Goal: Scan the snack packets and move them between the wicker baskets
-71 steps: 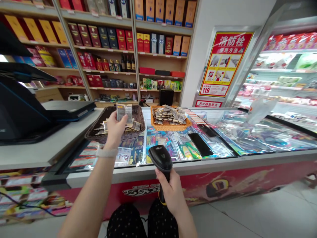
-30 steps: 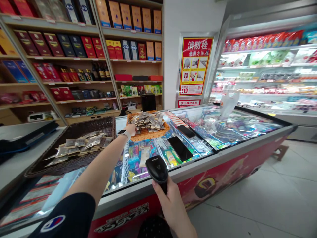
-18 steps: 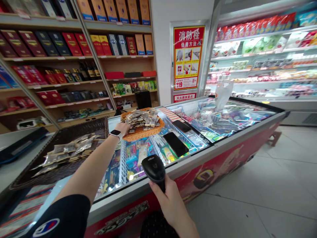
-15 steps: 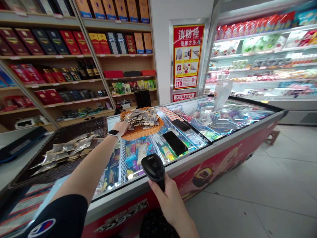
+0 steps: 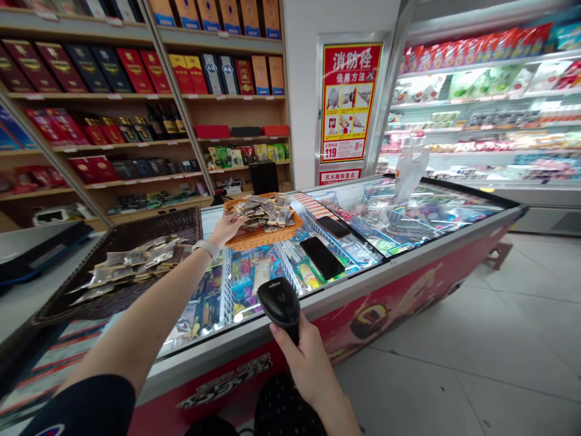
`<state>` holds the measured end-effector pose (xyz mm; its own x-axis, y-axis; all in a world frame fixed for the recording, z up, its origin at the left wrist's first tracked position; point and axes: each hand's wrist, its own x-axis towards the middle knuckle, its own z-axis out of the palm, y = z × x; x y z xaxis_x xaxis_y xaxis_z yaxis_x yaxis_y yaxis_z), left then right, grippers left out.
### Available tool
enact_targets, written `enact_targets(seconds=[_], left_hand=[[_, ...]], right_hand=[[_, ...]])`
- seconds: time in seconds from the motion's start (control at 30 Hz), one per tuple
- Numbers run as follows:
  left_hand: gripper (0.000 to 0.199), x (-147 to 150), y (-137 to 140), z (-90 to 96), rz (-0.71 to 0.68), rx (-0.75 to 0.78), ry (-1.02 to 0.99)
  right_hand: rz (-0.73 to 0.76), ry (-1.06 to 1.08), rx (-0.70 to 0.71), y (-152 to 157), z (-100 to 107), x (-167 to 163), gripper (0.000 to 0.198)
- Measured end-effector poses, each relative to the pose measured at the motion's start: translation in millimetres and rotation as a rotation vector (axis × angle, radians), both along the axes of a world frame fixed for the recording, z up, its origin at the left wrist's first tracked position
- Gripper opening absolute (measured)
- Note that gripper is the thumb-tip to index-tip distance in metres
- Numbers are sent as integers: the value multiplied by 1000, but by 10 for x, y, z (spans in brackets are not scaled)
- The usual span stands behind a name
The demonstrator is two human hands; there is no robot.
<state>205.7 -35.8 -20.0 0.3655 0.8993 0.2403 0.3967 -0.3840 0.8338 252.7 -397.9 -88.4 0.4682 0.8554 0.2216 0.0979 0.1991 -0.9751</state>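
My left hand reaches over the left rim of an orange wicker basket, its fingers drawn together against the small clear packets heaped inside. Whether a packet is between the fingertips is too small to make out. A pale watch band circles that wrist. My right hand is wrapped round the handle of a black barcode scanner, held upright in front of the freezer's near edge. To the left, a dark brown wicker basket contains more packets, partly behind my left forearm.
Both baskets rest on a glass-topped chest freezer. Two dark phones, one nearer and one farther, lie on its glass. A clear plastic bag stands farther right. Shelves of boxes rise behind; a lit refrigerated display is at right.
My left hand has turned at the wrist, so the watch face no longer shows, and its fingers sit slightly farther over the packets. My right hand keeps the scanner nearly still.
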Motion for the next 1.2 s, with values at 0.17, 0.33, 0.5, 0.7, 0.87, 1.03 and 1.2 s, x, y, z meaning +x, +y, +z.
enact_targets(seconds=[0.17, 0.33, 0.5, 0.7, 0.87, 1.03, 1.2], left_hand=[[37, -20, -76, -41, 133, -67, -132], [39, -163, -311, -112, 104, -31, -401], [75, -462, -827, -308, 105, -216, -693], [54, -848, -1380, -664, -16, -375, -838], [54, -1007, -1556, -917, 73, -413, -841], [52, -1036, -1591, -1064, 97, -384, -795], [50, -1028, -1582, -1117, 110, -341, -792]], right_hand=[[-1, -10, -6, -15, -5, -21, 34], [21, -22, -19, 10, 12, -60, 33], [40, -43, -18, 74, 77, -162, 32], [71, -105, -63, 140, 97, -376, 32], [102, -165, -148, 165, 16, -514, 38], [114, -211, -176, 190, -96, -569, 41], [116, -227, -193, 191, -121, -628, 40]])
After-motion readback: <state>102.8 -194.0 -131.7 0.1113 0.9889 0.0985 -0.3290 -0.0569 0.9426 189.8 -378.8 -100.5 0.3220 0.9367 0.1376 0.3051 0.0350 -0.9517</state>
